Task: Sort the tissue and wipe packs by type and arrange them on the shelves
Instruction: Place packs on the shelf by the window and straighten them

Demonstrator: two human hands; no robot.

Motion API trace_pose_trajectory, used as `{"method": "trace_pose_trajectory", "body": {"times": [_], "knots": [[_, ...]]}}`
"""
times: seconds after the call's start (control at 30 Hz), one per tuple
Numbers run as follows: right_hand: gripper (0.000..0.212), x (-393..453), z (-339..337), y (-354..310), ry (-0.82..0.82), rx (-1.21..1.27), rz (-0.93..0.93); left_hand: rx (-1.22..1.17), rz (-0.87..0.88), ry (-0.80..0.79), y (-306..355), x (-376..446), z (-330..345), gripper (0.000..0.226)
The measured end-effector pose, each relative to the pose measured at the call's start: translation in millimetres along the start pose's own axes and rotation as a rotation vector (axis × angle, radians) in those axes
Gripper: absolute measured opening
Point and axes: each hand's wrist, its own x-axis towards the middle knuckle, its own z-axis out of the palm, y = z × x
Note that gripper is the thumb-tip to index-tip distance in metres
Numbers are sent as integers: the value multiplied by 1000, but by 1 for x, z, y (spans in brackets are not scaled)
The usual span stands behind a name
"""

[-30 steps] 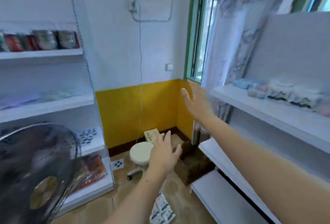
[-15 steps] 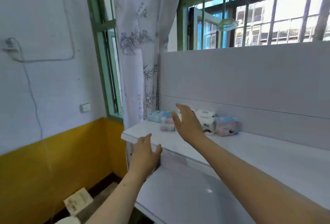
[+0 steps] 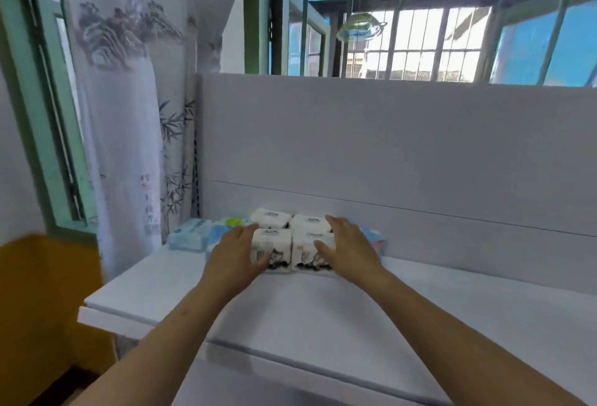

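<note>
Shelf: you face a white shelf [image 3: 323,308] with a white back panel [image 3: 387,147]; the packs are at the back of the shelf, close to its left end.
White packs: four white tissue packs [image 3: 292,237] with black ink print stand in a block, two in front and two behind, all touching each other; the back pair is just beside the back panel.
Left hand: your left hand [image 3: 234,252] lies against the left side of the front left pack. The fingers are almost straight along this side and the thumb comes over the front face. It presses the pack; a closed grip does not show.
Right hand: your right hand [image 3: 347,250] lies against the right side of the block. The fingers reach back along the right packs, only slightly bent, and the thumb rests on the front face of the front right pack.
Blue packs: light blue wipe packs [image 3: 190,237] lie to the left of the white block, near the left edge of the shelf; one has a green lid [image 3: 234,222].
Pink-blue pack: a pack [image 3: 371,236] shows behind your right hand, to the right of the block; it is mostly hidden.
Behind: a printed curtain [image 3: 129,82] hangs at the left end of the shelf, and a barred window [image 3: 420,34] is above the back panel.
</note>
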Motion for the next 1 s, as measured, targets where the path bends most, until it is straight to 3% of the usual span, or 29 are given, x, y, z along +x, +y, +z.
{"method": "trace_pose_trajectory", "body": {"times": [0.17,0.3,0.43,0.57,0.67,0.73,0.87,0.93,1.0], "knots": [[70,29,6,16,-222,-210,-25,289,159,-231,-15,67,7,89],[68,35,15,29,-193,-261,-81,542,211,-456,-20,99,20,93],[77,48,17,36,-194,-326,-77,530,198,-559,-12,117,20,92],[85,53,17,48,-175,-372,-140,403,247,-490,-16,122,15,88],[85,49,15,55,-141,-246,-140,138,216,-412,-22,120,9,87],[83,46,7,54,-114,-78,-101,-66,199,-333,-22,118,2,85],[60,46,-15,51,-97,407,19,-482,70,-98,-21,116,-4,104],[68,47,-18,52,-74,694,100,-679,-41,-31,-18,115,-2,111],[79,50,-14,51,-1,898,187,-824,-126,23,-16,113,7,104]]}}
